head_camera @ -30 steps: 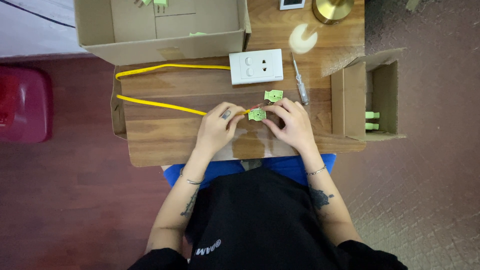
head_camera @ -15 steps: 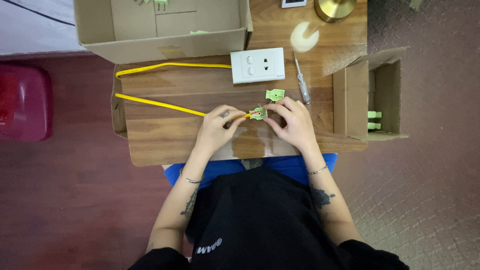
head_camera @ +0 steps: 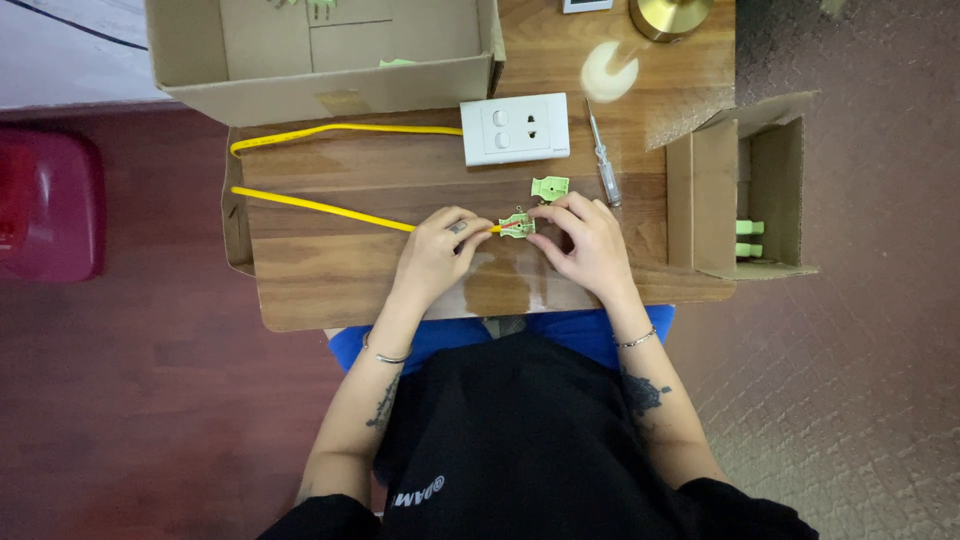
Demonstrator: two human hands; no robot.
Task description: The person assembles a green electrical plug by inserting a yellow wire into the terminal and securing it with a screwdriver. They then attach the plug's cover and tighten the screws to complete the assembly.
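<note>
My left hand [head_camera: 438, 250] pinches the end of a yellow cable [head_camera: 320, 207] on the wooden table [head_camera: 330, 280]. The cable's stripped tip meets a small green plastic connector [head_camera: 517, 225], which my right hand [head_camera: 588, 240] holds with its fingertips. A second green connector [head_camera: 550, 187] lies loose on the table just above my right hand. The cable runs left, loops at the table's edge and comes back towards a white wall socket plate [head_camera: 515, 129].
A screwdriver [head_camera: 603, 160] lies right of the socket plate. An open cardboard box [head_camera: 320, 50] stands at the back left. A smaller box [head_camera: 745, 190] on its side at the right holds green parts. A brass object [head_camera: 668, 15] and a red stool [head_camera: 45, 205] are nearby.
Both hands stay together on the cable end and connector. The fingers have shifted only slightly.
</note>
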